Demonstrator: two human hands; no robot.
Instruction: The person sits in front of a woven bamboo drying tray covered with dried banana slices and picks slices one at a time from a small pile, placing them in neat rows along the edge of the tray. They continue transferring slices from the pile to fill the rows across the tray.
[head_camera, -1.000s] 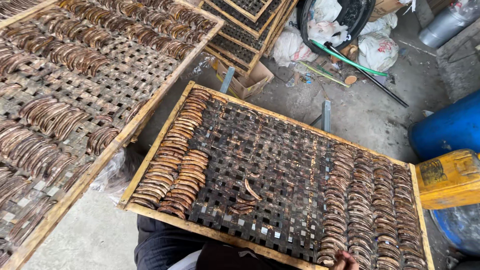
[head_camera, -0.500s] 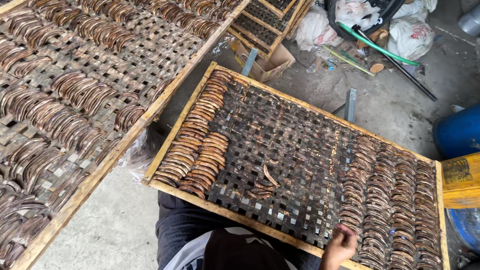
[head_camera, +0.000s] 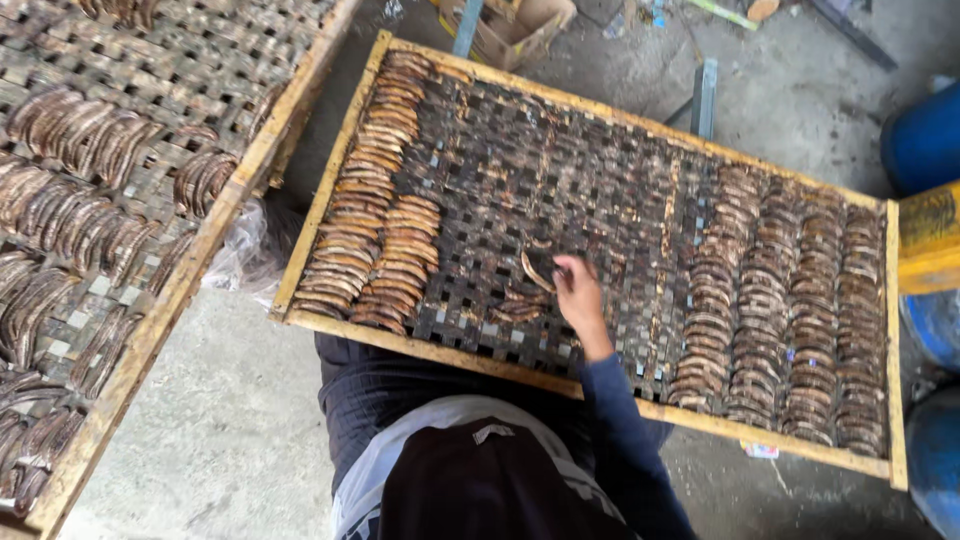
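Our right hand (head_camera: 580, 295) rests on the woven tray (head_camera: 620, 120); its fingers (head_camera: 566, 268) are bent down together, touching a curved brown strip (head_camera: 536, 272) that lies just to their left in the middle of the tray; we cannot tell if they pinch it; our left hand is out of sight.

1. The woven drying tray (head_camera: 340, 195) lies at centre, a second tray (head_camera: 150, 330) at nine o'clock.
2. Rows of curved dried pieces (head_camera: 375, 240) lie at its nine o'clock end, more rows (head_camera: 780, 310) at three.
3. The right hand (head_camera: 578, 290) rests on loose pieces (head_camera: 535, 272) mid-tray.
4. A cardboard box (head_camera: 515, 25) sits at twelve o'clock.
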